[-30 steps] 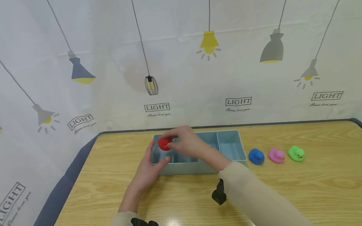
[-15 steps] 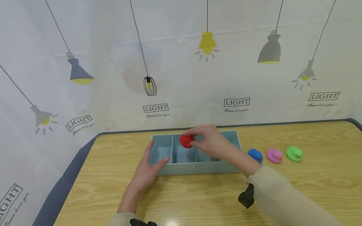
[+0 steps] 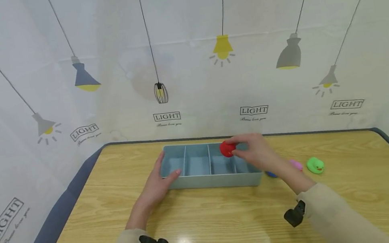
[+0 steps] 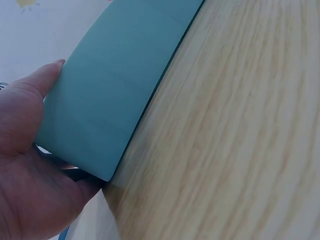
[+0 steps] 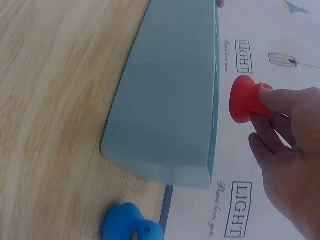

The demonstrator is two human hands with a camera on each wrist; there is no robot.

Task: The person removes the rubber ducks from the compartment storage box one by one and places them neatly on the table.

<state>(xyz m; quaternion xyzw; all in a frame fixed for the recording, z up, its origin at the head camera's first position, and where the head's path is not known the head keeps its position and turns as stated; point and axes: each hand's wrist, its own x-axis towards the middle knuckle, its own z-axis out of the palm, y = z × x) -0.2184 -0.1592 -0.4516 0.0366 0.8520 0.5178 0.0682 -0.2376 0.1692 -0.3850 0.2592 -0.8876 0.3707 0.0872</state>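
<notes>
A blue-grey box [image 3: 216, 181] with several compartments in a row stands on the table. My left hand [image 3: 159, 182] grips its left end; the thumb lies over the front rim, and in the left wrist view the fingers [image 4: 87, 192] reach round the end wall. Above the box, over the third compartment from the left, my right hand [image 3: 256, 152] pinches a red rubber duck [image 3: 227, 149]. Seen from the right wrist, the red duck [image 5: 243, 100] is held by its narrower part between thumb and fingers, clear of the rim. The compartments in sight hold nothing.
Right of the box sit a blue duck [image 3: 271, 174] and a pink duck [image 3: 296, 164], both partly hidden by the right forearm, and a green duck [image 3: 315, 165]. A printed curtain [image 3: 192, 77] hangs behind the wooden table [image 3: 207, 225].
My right hand has moved rightward along the box with the red duck, from the leftmost compartment to above the third. The left hand has stayed on the box's left end.
</notes>
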